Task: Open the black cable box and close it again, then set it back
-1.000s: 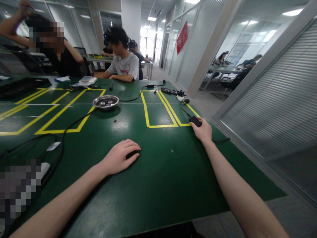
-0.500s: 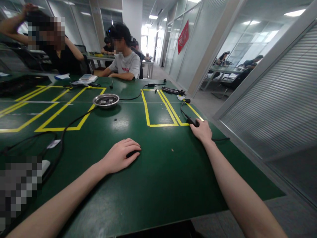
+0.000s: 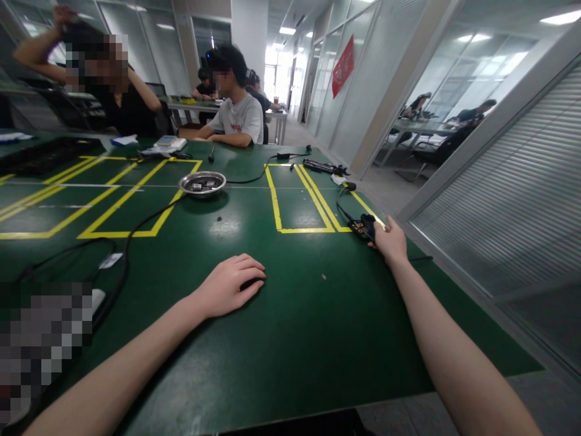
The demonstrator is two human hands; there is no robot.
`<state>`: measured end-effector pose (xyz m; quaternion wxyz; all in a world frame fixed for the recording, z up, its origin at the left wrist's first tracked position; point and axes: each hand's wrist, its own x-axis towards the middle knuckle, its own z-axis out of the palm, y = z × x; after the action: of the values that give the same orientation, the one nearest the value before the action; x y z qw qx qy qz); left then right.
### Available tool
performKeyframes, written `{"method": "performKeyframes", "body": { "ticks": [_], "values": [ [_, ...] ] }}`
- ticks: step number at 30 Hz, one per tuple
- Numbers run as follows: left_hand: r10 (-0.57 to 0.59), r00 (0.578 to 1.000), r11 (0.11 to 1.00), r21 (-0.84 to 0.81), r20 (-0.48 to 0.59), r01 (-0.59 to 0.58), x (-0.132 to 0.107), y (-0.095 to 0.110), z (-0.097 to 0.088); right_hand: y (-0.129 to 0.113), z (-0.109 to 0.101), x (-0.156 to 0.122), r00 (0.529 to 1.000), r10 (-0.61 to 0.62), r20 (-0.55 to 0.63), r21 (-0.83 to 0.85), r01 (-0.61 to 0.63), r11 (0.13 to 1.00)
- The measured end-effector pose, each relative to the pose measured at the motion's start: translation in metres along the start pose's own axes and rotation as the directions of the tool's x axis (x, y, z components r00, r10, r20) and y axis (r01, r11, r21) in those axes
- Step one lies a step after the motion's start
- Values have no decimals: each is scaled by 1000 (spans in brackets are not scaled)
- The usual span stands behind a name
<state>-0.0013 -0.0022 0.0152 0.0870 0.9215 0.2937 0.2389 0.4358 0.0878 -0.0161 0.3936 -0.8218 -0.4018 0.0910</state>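
My left hand (image 3: 233, 284) rests palm down on the green table, its fingers loosely curved and the thumb apart from them; nothing shows in it. Off to the right, my right hand (image 3: 390, 241) is closed on the near right end of a small black device (image 3: 362, 226) with orange markings. The device is tilted, so its marked face shows. A black cable (image 3: 344, 206) runs from it to a black plug (image 3: 350, 186) on the table. The fingers under the device are mostly hidden.
A steel bowl (image 3: 203, 184) with small metal parts stands further back, near yellow tape outlines (image 3: 272, 197). Behind the right-hand outline lies a folded black tripod-like item (image 3: 325, 167). Cables cross the left side. Two people (image 3: 240, 115) sit across the table.
My right hand has turned and lifted the black device, bringing its orange-marked face into view. The left hand keeps its pose. The whole view has shifted slightly.
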Motion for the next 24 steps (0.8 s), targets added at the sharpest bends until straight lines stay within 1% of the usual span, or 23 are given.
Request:
{"method": "performKeyframes", "body": {
  "ticks": [1, 3, 6, 8, 11, 14, 16, 18, 20, 22, 24],
  "values": [
    [0, 1000, 1000, 0, 0, 0, 0, 0, 0, 0, 0, 0, 1000, -2, 23, 12, 2, 1000],
    [2, 1000, 1000, 0, 2, -2, 0, 0, 0, 1, 0, -1, 997, -73, 29, 4, 73, 997],
    [1, 1000, 1000, 6, 6, -2, 0, 0, -1, 0, 1, -4, 969, -245, -28, -79, 242, 967],
    [0, 1000, 1000, 11, 11, 0, 1, 0, -1, -1, 2, -6, 955, -293, -49, -106, 286, 952],
    [-5, 1000, 1000, 11, 18, 5, 0, 0, -1, -3, 2, -6, 946, -307, -107, -68, 301, 951],
    [-15, 1000, 1000, 3, 25, 15, -1, -1, 0, -2, -1, -2, 924, -315, -218, -15, 320, 947],
    [-22, 999, 1000, 4, 30, 22, -1, -1, 1, 0, -3, 0, 916, -297, -268, -12, 305, 952],
    [-29, 999, 1000, 10, 35, 29, 0, -1, 1, 2, -4, 0, 931, -258, -260, -29, 259, 965],
    [-34, 999, 999, 13, 40, 33, 0, -1, 0, 2, -3, -1, 952, -228, -204, -66, 219, 973],
    [-32, 999, 999, 12, 42, 32, 0, -2, 1, 2, -1, -3, 964, -223, -144, -116, 207, 971],
    [-31, 999, 999, 9, 42, 30, 0, -2, 1, 2, 1, -4, 967, -228, -116, -159, 209, 965]
  ]
}}
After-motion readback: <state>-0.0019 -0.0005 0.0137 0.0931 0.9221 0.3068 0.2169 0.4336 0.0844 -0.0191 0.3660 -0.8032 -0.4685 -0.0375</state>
